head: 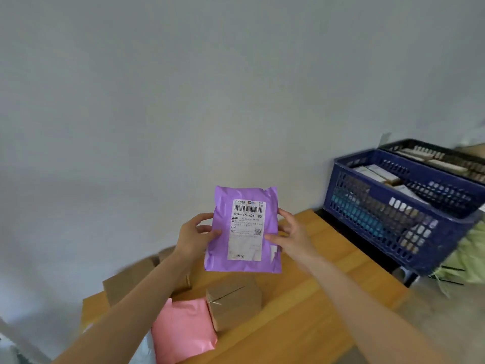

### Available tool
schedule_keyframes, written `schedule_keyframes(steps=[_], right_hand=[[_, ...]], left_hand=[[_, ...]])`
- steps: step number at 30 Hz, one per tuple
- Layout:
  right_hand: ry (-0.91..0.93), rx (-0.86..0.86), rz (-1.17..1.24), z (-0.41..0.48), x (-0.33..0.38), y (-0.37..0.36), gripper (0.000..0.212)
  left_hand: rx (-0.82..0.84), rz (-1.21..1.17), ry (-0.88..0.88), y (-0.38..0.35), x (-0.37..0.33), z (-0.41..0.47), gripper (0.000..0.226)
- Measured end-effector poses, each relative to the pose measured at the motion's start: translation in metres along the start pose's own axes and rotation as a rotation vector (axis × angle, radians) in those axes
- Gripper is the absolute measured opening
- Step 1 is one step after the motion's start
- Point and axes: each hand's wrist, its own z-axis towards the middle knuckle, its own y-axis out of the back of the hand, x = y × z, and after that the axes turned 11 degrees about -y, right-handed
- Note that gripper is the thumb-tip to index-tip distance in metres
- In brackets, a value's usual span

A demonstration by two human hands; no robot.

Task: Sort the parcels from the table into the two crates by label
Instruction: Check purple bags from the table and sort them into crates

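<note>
Both hands, left [195,233] and right [290,233], pinch the purple mailer [242,229] by its edges, label facing up, probably to read it before picking a crate [393,206].

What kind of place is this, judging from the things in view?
Probably a small parcel-sorting room. A labelled purple parcel is held up, a cardboard box and a pink parcel lie on the wooden table, and a blue crate beside it holds packages.
</note>
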Motion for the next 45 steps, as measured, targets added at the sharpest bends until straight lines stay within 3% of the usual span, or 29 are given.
schedule_keyframes(steps=[12,17,28,36,45], right_hand=[[0.012,-0.274,0.025,-0.073,-0.030,0.213,0.064],[0.017,-0.336,0.031,-0.104,-0.053,0.323,0.056],[-0.001,-0.426,0.047,-0.136,-0.078,0.500,0.061],[0.014,-0.529,0.053,-0.115,-0.087,0.599,0.065],[-0.001,-0.609,0.018,-0.029,-0.087,0.721,0.063]], left_hand=[[0.283,-0.041,-0.054,-0.222,-0.043,-0.016,0.035],[0.318,-0.016,-0.067,-0.344,-0.057,-0.042,0.038],[0.361,0.038,-0.054,-0.524,-0.081,-0.072,0.029],[0.442,0.036,-0.024,-0.632,-0.093,-0.045,0.029],[0.454,-0.008,-0.052,-0.766,-0.083,0.032,0.031]])
